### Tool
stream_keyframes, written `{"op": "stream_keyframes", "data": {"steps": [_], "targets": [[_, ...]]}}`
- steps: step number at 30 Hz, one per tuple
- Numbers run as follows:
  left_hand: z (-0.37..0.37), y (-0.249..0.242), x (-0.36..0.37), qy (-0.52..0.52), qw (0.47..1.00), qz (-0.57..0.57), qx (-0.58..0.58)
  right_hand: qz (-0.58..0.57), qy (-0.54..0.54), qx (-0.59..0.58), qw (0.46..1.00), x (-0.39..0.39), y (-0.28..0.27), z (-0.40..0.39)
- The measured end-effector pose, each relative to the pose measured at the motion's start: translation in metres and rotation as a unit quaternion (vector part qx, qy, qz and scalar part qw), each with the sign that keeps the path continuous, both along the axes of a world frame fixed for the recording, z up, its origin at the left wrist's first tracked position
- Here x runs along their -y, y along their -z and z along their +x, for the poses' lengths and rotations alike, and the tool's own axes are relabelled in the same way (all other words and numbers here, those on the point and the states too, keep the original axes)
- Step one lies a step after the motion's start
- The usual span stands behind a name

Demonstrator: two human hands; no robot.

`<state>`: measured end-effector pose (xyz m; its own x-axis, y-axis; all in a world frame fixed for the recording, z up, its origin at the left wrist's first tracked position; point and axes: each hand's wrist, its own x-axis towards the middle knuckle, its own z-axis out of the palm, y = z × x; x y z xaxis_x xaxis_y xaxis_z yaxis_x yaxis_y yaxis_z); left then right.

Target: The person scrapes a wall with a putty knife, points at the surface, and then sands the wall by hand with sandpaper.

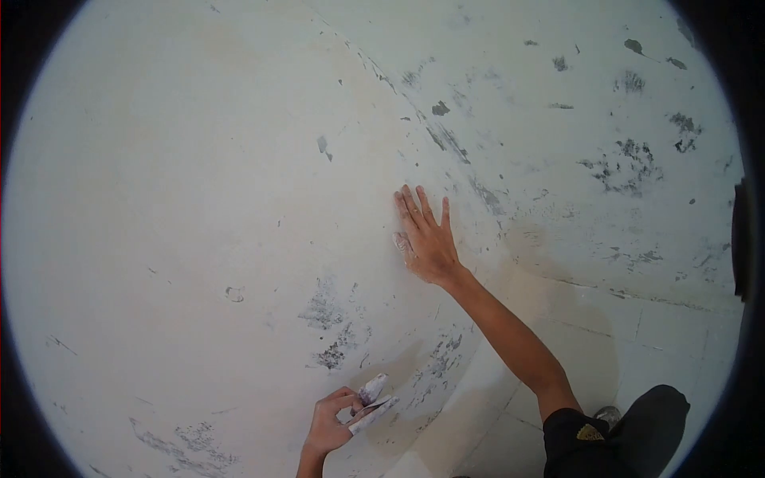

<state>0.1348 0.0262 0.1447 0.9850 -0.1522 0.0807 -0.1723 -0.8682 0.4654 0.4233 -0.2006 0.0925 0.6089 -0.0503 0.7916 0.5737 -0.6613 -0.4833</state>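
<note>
My right hand lies flat on the white wall, its fingers spread. The thumb side of it looks coated in white dust. Lower down, my left hand pinches a folded, white-dusted sheet between thumb and fingers, close to the wall. Its exact kind is not clear; it may be sandpaper. Between the two hands the wall shows a dark scuffed patch. Another streaked grey patch is to the right of the sheet.
A ridge line of chipped grey marks runs down the wall. More grey patches dot the upper right. Pale floor tiles meet the wall at lower right, near my dark-clothed leg. A dark object stands at the right edge.
</note>
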Motion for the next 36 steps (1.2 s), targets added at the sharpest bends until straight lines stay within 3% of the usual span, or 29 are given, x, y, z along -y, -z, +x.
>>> {"op": "stream_keyframes", "data": {"steps": [4, 10, 12, 14, 15, 17, 20, 23, 25, 27, 28, 30, 33, 36], "targets": [[0.002, 0.001, 0.002, -0.005, 1.000, -0.017, -0.001, 0.012, -0.018, -0.004, 1.000, -0.012, -0.005, -0.013], [0.010, -0.002, 0.004, 0.021, 0.999, -0.029, 0.014, -0.045, -0.070, 0.079, 0.993, -0.017, -0.046, -0.046], [0.014, -0.005, 0.008, 0.028, 0.999, -0.010, 0.020, -0.006, -0.197, 0.138, 0.971, -0.021, -0.079, -0.060], [0.018, 0.001, 0.004, 0.043, 0.998, -0.026, 0.030, -0.021, -0.257, 0.233, 0.938, -0.022, -0.114, -0.075], [0.021, 0.004, 0.002, 0.057, 0.997, -0.029, 0.033, -0.035, -0.257, 0.237, 0.936, -0.025, -0.127, -0.078], [0.021, 0.007, 0.002, 0.057, 0.996, -0.039, 0.051, -0.125, -0.419, 0.240, 0.867, -0.026, -0.141, -0.081], [0.023, 0.012, 0.001, 0.059, 0.993, -0.051, 0.083, -0.254, -0.437, 0.218, 0.835, -0.019, -0.138, -0.091], [0.025, 0.011, 0.007, 0.048, 0.989, -0.067, 0.127, -0.265, -0.444, 0.121, 0.847, 0.004, -0.131, -0.100], [0.027, 0.006, 0.016, 0.027, 0.984, -0.077, 0.158, -0.166, -0.431, 0.054, 0.885, 0.031, -0.130, -0.111], [0.026, -0.005, 0.030, -0.004, 0.977, -0.155, 0.145, -0.112, -0.406, -0.053, 0.905, 0.059, -0.114, -0.106], [0.023, -0.009, 0.037, -0.015, 0.977, -0.157, 0.146, -0.115, -0.415, -0.054, 0.901, 0.065, -0.102, -0.106], [0.025, -0.015, 0.052, 0.013, 0.959, -0.241, 0.149, 0.137, -0.497, -0.249, 0.820, 0.072, -0.082, -0.099], [0.022, -0.026, 0.076, 0.028, 0.953, -0.269, 0.137, 0.153, -0.507, -0.220, 0.819, 0.072, -0.062, -0.092], [0.024, -0.005, 0.085, -0.001, 0.937, -0.310, 0.158, 0.160, -0.513, -0.221, 0.814, 0.071, -0.040, -0.078]]}}
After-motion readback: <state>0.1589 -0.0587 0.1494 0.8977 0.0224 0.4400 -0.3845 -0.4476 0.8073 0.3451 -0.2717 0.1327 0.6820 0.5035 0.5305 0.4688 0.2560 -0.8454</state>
